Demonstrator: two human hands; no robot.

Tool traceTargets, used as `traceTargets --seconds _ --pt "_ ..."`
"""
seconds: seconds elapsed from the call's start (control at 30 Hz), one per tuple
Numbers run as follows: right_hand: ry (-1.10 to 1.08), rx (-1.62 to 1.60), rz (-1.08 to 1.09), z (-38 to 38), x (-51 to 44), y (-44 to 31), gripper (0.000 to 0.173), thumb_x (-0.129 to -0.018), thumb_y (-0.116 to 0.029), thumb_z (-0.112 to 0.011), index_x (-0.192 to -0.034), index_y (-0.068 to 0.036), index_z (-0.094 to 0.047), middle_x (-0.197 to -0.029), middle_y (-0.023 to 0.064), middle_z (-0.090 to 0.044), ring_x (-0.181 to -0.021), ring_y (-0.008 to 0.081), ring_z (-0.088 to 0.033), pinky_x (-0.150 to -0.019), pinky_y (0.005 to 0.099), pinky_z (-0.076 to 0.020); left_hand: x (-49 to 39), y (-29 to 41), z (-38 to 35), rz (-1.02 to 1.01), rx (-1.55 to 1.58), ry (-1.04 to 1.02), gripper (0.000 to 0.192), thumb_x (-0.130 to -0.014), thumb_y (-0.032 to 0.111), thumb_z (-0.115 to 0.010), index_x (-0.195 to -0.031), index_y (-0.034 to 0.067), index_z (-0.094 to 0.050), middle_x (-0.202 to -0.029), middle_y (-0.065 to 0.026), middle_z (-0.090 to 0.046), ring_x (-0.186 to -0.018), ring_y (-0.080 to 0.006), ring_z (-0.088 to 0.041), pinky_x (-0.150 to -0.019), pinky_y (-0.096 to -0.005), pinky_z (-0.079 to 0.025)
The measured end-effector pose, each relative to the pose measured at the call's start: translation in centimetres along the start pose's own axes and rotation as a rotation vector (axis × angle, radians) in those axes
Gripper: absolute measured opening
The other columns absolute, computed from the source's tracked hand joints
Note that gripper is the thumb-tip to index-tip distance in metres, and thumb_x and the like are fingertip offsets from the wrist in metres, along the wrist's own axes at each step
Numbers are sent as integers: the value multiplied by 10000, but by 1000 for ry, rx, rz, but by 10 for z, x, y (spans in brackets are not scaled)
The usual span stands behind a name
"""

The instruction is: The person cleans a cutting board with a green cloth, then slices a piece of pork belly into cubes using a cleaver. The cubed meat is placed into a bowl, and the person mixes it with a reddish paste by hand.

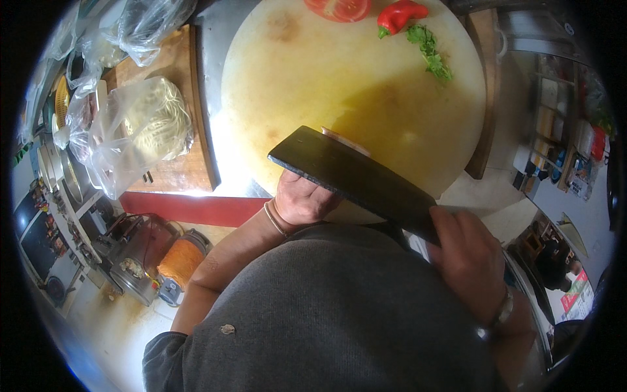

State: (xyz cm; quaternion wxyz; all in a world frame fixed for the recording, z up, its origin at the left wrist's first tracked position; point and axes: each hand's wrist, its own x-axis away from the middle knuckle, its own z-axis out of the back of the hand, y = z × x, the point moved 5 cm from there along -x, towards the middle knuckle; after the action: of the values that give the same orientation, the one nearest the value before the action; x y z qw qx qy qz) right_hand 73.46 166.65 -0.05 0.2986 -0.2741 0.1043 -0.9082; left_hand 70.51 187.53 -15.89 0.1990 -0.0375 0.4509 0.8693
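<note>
My right hand (pixel 470 259) grips a wide, dark-bladed cleaver (pixel 352 181), its fingers at the blade's near right end. The handle is hidden in the fist. The blade slants up to the left over the near part of a round, pale chopping board (pixel 294 88). My left hand (pixel 306 201) is just below the blade at the board's near edge; the cleaver covers its fingers, so what they hold is hidden. Past the blade's far edge shows a thin, pinkish-brown strip of something (pixel 347 141), too covered to name.
At the board's far side lie a cut tomato (pixel 340 7), a red pepper (pixel 399 18) and a green herb sprig (pixel 431 54). Bagged noodles (pixel 159 120) rest on a wooden board (pixel 196 166) at left. An orange-covered object (pixel 181 262) stands lower left.
</note>
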Motion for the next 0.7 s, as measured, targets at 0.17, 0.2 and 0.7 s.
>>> traceTargets --seconds 0.17,0.2,0.7 --pt "-7 6 0 0 0 -1 400 -841 -150 -776 -1146 56 -621 -832 132 -601 -677 156 -594 -516 243 -507 5 -8 -7 176 103 -113 339 -690 -17 -767 -1027 20 -757 -1084 -145 -710 -1072 -352 -670 -979 -449 -535" --pt "-9 11 1 0 0 -2 404 -839 -151 -777 -1149 56 -621 -835 132 -601 -680 155 -593 -516 243 -507 5 -8 -7 158 81 -110 338 -690 -15 -767 -1026 22 -758 -1080 -145 -710 -1070 -350 -671 -981 -448 -534" --pt "-104 -182 -122 5 -28 0 97 -944 -119 -626 -970 -29 -604 -799 105 -632 -632 186 -627 -540 322 -521 -21 15 9 -230 -158 89 336 -698 3 -777 -1027 -29 -723 -1004 -163 -710 -994 -336 -683 -946 -435 -539"
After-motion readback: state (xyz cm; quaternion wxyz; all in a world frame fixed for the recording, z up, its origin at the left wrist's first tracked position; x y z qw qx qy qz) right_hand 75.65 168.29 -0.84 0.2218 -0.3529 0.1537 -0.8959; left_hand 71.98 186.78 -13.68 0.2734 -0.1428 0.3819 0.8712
